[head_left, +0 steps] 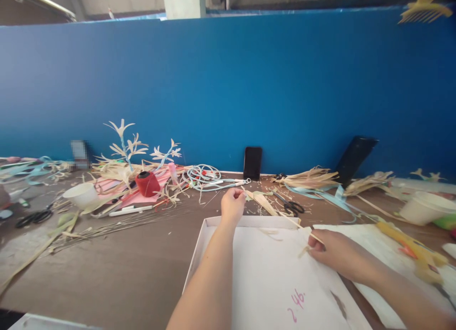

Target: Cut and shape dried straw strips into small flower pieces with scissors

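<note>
My right hand (333, 251) is closed round a thin pale plant-fibre strip (294, 222) over the right side of a white box lid (263, 273). One end of the strip sticks out past my fingers, and the other slants toward the far left. A small pale frayed bit hangs by my right fingertips. My left hand (233, 205) is pinched shut just beyond the lid's far edge; what lies in its fingertips is too small to make out. Just right of it is a flat pale husk piece (262, 202), beside black-handled scissors (292, 205).
Against the blue partition (228, 83) lean a phone (252, 163) and a dark slab (356, 156). At left are fibre flowers (123, 147), a red spool (147, 183), a white bowl (81, 195) and thin stems (107, 230). A white tub (425, 207) and yellow tool (409, 249) stand right.
</note>
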Demonstrator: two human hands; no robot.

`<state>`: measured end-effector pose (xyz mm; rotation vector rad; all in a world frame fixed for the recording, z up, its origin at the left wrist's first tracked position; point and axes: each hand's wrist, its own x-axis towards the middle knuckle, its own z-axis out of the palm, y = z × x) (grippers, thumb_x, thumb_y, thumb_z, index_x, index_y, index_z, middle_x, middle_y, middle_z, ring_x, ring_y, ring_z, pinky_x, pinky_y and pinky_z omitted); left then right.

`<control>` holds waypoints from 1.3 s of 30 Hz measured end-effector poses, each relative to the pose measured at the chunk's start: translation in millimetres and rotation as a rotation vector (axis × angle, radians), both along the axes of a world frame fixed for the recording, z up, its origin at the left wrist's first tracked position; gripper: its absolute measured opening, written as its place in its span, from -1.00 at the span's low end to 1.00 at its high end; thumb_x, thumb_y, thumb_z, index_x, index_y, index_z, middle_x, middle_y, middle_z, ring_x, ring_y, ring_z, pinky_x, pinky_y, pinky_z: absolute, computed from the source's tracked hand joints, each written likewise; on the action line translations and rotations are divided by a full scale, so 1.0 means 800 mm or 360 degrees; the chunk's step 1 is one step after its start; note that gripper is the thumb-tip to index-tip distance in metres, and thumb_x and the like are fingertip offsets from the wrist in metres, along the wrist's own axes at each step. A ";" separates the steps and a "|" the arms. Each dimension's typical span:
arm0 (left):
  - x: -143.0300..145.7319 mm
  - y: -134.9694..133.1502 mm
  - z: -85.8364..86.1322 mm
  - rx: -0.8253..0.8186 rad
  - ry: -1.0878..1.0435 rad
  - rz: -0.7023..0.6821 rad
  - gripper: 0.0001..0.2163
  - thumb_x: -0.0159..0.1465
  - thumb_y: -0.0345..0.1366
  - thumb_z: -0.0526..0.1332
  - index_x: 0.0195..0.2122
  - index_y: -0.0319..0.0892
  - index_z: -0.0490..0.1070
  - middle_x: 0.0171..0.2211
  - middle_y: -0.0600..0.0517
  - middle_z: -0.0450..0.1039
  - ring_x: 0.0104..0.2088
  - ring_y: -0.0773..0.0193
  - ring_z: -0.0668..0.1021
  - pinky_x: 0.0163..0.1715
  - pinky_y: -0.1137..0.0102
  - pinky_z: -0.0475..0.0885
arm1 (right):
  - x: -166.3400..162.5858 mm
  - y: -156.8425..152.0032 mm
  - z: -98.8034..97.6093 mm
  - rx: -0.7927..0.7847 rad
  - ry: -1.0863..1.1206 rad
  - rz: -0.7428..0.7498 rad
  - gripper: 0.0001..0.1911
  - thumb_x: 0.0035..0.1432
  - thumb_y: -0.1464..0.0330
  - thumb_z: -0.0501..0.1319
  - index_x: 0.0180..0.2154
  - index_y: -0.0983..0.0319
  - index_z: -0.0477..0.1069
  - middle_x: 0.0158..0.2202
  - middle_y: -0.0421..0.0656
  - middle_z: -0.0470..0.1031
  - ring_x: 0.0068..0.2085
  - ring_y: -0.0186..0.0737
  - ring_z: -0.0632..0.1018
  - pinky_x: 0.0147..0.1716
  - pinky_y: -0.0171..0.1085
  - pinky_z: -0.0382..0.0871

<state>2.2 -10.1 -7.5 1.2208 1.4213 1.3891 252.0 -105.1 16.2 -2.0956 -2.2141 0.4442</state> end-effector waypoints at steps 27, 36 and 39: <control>-0.010 0.006 0.000 0.0088 -0.0124 0.0285 -0.87 0.08 -0.28 0.15 -0.37 -0.19 0.42 -0.47 0.03 0.45 -0.44 0.33 0.48 -0.37 0.42 0.37 | -0.104 0.034 -0.017 0.0127 0.0302 0.0174 -0.85 0.00 0.40 0.07 -0.49 0.23 0.40 -0.49 -0.17 0.49 -0.43 -0.25 0.45 -0.48 -0.35 0.11; -0.011 0.010 -0.003 0.0075 -0.0202 0.0304 -0.87 0.10 -0.28 0.15 -0.36 -0.19 0.41 -0.42 0.02 0.47 -0.44 0.34 0.48 -0.38 0.43 0.36 | -0.120 0.046 0.022 0.0134 0.0504 0.0169 -0.80 -0.01 0.29 0.12 -0.43 0.23 0.48 -0.44 -0.15 0.53 -0.41 -0.22 0.48 -0.45 -0.33 0.20; -0.010 0.009 -0.004 0.0090 -0.0187 0.0293 -0.86 0.09 -0.28 0.14 -0.36 -0.19 0.41 -0.41 0.01 0.47 -0.43 0.33 0.48 -0.39 0.44 0.36 | -0.112 0.047 0.044 0.0152 0.0634 -0.0034 -0.68 -0.01 0.14 0.15 -0.28 0.21 0.45 -0.42 -0.16 0.52 -0.49 -0.26 0.44 -0.53 -0.33 0.19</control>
